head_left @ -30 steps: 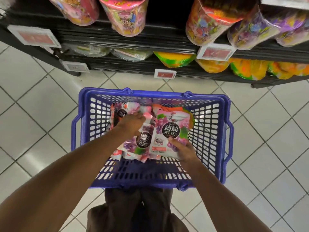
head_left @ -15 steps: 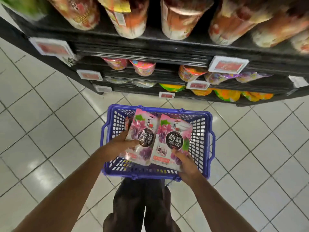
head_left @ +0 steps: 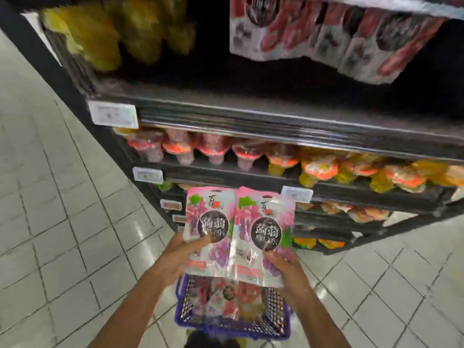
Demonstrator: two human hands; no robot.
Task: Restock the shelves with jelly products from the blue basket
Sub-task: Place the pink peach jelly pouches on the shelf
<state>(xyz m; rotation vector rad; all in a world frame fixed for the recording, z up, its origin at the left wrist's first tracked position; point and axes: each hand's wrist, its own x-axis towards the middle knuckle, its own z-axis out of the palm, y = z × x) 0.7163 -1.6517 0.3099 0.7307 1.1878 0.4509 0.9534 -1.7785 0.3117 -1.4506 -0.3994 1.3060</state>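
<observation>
I hold two pink grape jelly pouches side by side above the blue basket [head_left: 233, 327]. My left hand [head_left: 180, 254] grips the left pouch [head_left: 209, 222] by its lower part, thumb on its front. My right hand [head_left: 286, 270] grips the right pouch [head_left: 263, 232] at its lower right corner. Both pouches are upright, facing me, in front of the lower shelves. More pouches lie in the basket on the floor below them.
A black shelf unit [head_left: 251, 116] rises ahead. Rows of jelly cups [head_left: 216, 149] fill the middle shelves, hanging pouches [head_left: 313, 28] show at the top right, yellow bags [head_left: 95, 33] at the top left. White price tags [head_left: 113, 115] line the shelf edges. Tiled floor [head_left: 50, 222] lies left and right.
Both hands have lifted the two pouches up out of the basket and away from it. My view has tilted upward, bringing higher shelves into sight.
</observation>
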